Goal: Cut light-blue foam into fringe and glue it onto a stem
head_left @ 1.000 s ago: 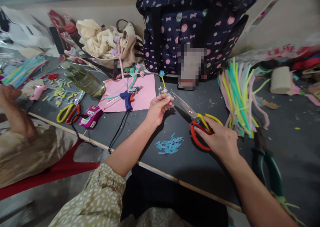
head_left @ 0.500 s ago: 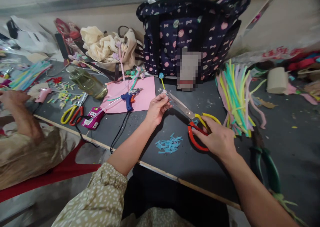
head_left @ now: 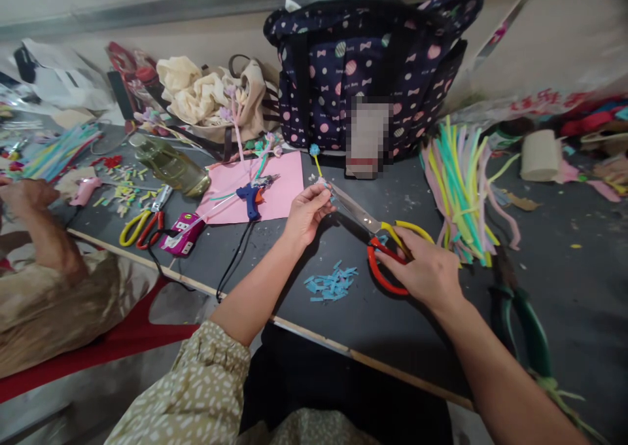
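Nearest to you, your right hand (head_left: 429, 265) is closed around the handles of the scissors (head_left: 363, 216), with the fingers bent in the yellow loop and the thumb at the red one. The long axis of the scissors goes from this hand forward and to the left, and the tips end just beside your left fingertips. I cannot tell if the blades are a little apart.

On your near side, between the two forearms, lies the small heap of blue cuttings (head_left: 331, 283); neither hand touches it.

Your left hand (head_left: 305, 217) has thumb and fingers pinched together, and at their ends shows a small blue piece (head_left: 332, 199), too small to tell its full shape. This piece is on the far side of the heap, and the left hand is the nearer one to it; the right reaches it only by the blades.

The surface is a dark table (head_left: 426, 340). To your right the bundle of coloured strips (head_left: 466, 196) stands near the right hand. At left, the blue glue gun (head_left: 251, 199) lies on a pink sheet (head_left: 289, 177). Behind, the patterned bag (head_left: 363, 59) stands before the wall (head_left: 147, 6).
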`<control>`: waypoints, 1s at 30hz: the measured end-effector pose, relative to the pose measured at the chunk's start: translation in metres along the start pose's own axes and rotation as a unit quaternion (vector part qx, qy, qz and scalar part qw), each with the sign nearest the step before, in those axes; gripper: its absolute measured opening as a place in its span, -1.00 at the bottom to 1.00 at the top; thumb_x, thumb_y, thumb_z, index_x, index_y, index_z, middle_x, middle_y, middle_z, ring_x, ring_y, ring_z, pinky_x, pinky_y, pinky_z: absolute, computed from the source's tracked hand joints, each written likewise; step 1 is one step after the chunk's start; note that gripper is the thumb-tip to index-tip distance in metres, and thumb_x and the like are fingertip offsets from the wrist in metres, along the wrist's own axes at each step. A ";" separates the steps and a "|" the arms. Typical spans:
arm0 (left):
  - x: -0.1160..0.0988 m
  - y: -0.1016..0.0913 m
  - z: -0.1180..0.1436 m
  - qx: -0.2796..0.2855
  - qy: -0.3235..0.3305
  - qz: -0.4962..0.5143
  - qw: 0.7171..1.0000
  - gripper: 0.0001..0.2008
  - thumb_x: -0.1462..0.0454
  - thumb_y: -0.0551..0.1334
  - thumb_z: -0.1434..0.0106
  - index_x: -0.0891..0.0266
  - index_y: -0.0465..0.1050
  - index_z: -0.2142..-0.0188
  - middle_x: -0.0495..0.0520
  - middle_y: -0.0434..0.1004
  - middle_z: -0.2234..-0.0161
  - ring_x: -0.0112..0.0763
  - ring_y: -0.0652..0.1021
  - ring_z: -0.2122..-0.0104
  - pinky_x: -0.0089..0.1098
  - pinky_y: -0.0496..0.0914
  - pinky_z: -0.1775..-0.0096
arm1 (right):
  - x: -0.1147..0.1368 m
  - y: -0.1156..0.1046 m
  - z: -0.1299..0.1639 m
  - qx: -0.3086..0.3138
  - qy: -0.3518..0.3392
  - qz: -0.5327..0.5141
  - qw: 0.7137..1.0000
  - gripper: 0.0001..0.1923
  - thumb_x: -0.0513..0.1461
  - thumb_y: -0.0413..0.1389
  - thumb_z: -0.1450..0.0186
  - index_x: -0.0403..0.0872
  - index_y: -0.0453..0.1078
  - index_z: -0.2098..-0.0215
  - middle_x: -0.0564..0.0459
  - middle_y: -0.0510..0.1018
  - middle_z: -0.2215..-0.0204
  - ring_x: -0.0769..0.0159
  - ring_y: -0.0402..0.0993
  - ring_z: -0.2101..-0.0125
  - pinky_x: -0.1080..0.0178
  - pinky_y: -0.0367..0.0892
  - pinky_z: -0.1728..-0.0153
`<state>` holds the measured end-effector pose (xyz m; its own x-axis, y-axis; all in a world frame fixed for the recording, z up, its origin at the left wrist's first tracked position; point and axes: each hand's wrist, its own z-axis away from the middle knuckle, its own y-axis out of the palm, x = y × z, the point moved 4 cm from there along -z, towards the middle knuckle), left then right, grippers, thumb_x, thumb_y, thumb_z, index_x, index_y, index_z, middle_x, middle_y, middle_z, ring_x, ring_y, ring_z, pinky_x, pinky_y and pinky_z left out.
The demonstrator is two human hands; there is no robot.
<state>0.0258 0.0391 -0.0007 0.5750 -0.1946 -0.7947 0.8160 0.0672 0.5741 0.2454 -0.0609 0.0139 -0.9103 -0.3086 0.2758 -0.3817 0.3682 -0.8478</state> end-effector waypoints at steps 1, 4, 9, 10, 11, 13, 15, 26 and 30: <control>0.000 0.000 0.000 0.001 0.001 0.004 1.000 -0.71 0.27 0.50 0.08 0.25 0.51 0.36 -0.12 0.46 0.52 -0.60 0.45 0.54 -0.43 0.44 0.32 | 0.000 0.000 0.000 0.000 0.000 -0.003 1.000 -0.48 0.10 0.13 -0.26 -0.11 0.45 0.02 0.05 0.55 0.49 0.27 0.51 0.47 0.29 0.26 0.48; -0.001 -0.001 -0.001 -0.005 0.000 0.017 1.000 -0.71 0.29 0.50 0.08 0.26 0.50 0.37 -0.11 0.47 0.50 -0.61 0.45 0.54 -0.44 0.44 0.33 | -0.001 -0.001 0.000 0.003 0.013 -0.020 1.000 -0.49 0.09 0.12 -0.26 -0.10 0.46 0.02 0.07 0.53 0.52 0.27 0.49 0.48 0.29 0.27 0.48; -0.002 -0.001 -0.001 -0.012 -0.003 0.018 1.000 -0.72 0.31 0.49 0.07 0.26 0.49 0.35 -0.09 0.48 0.49 -0.60 0.46 0.54 -0.44 0.43 0.34 | -0.001 -0.001 -0.001 0.005 0.024 -0.040 0.999 -0.49 0.09 0.14 -0.24 -0.08 0.47 0.03 0.11 0.49 0.56 0.32 0.46 0.53 0.30 0.27 0.48; -0.001 -0.001 0.000 -0.011 -0.003 0.017 1.000 -0.72 0.31 0.49 0.06 0.26 0.50 0.35 -0.10 0.47 0.50 -0.60 0.46 0.54 -0.44 0.42 0.34 | 0.000 -0.001 -0.001 0.008 0.021 -0.040 0.999 -0.49 0.09 0.14 -0.24 -0.09 0.47 0.03 0.11 0.49 0.55 0.32 0.46 0.52 0.30 0.27 0.48; -0.001 -0.001 0.000 -0.012 -0.003 0.015 1.000 -0.73 0.31 0.49 0.06 0.25 0.50 0.35 -0.10 0.46 0.51 -0.59 0.46 0.54 -0.45 0.42 0.34 | 0.001 -0.001 -0.001 0.009 0.018 -0.041 0.999 -0.49 0.09 0.14 -0.24 -0.09 0.47 0.03 0.11 0.50 0.55 0.31 0.47 0.51 0.30 0.27 0.47; 0.000 -0.001 0.000 -0.010 0.000 0.010 1.000 -0.73 0.31 0.49 0.06 0.25 0.50 0.36 -0.11 0.44 0.53 -0.59 0.45 0.54 -0.44 0.42 0.33 | 0.003 -0.001 -0.001 0.008 0.012 -0.045 0.999 -0.50 0.09 0.14 -0.24 -0.10 0.47 0.04 0.11 0.50 0.54 0.31 0.47 0.51 0.30 0.27 0.47; 0.000 -0.001 0.000 -0.007 0.003 0.007 1.000 -0.74 0.30 0.48 0.06 0.24 0.50 0.37 -0.11 0.44 0.52 -0.59 0.45 0.54 -0.44 0.42 0.33 | 0.004 -0.001 -0.001 0.003 0.011 -0.049 0.999 -0.50 0.08 0.14 -0.25 -0.10 0.47 0.04 0.11 0.50 0.55 0.31 0.46 0.52 0.30 0.27 0.47; 0.003 0.002 0.002 0.006 0.001 0.006 1.000 -0.75 0.29 0.48 0.07 0.23 0.49 0.40 -0.11 0.43 0.53 -0.58 0.46 0.54 -0.44 0.42 0.35 | 0.002 0.001 0.001 0.015 0.023 -0.061 0.998 -0.50 0.07 0.15 -0.24 -0.08 0.46 0.01 0.11 0.51 0.54 0.30 0.48 0.50 0.29 0.30 0.47; 0.004 0.002 0.002 0.009 0.002 0.005 1.000 -0.74 0.28 0.49 0.07 0.23 0.48 0.40 -0.11 0.44 0.52 -0.58 0.45 0.54 -0.43 0.42 0.34 | 0.002 0.001 0.000 0.018 0.022 -0.061 0.998 -0.49 0.09 0.14 -0.25 -0.08 0.47 0.02 0.11 0.49 0.55 0.30 0.48 0.51 0.29 0.30 0.46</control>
<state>0.0295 0.0363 -0.0022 0.5838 -0.1902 -0.7893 0.8089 0.0525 0.5856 0.2437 -0.0615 0.0138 -0.8641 -0.3095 0.3969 -0.4845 0.2982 -0.8224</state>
